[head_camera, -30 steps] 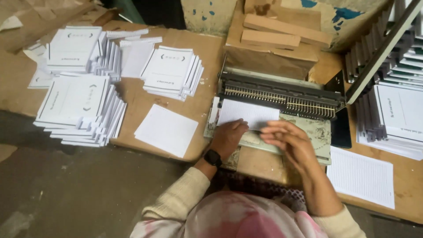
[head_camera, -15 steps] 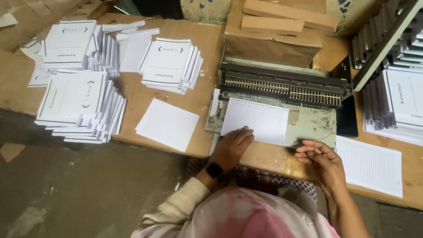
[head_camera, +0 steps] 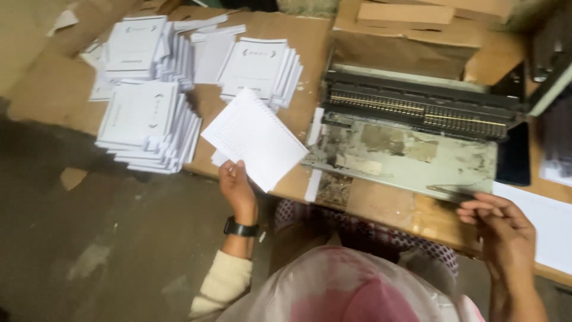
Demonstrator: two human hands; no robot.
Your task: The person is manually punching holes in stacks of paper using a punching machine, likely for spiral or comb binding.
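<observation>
My left hand [head_camera: 236,188] holds a thin sheaf of white punched paper [head_camera: 255,137] by its near corner, lifted over the left part of the brown table. A black watch sits on that wrist. The paper punching machine [head_camera: 417,113] stands to the right, its worn metal bed [head_camera: 411,156] bare. My right hand [head_camera: 496,222] hovers at the table's front edge near the bed's right corner, fingers loosely curled; whether it pinches anything I cannot tell.
Several stacks of white booklets [head_camera: 143,122] fill the table's left side, with another stack [head_camera: 259,65] further back. A white sheet pile [head_camera: 542,220] lies at the right. Cardboard boxes [head_camera: 411,30] stand behind the machine. Grey floor lies to the left.
My left hand has lifted the paper off the machine bed and carried it to the left. My right hand drew back toward the table's front edge.
</observation>
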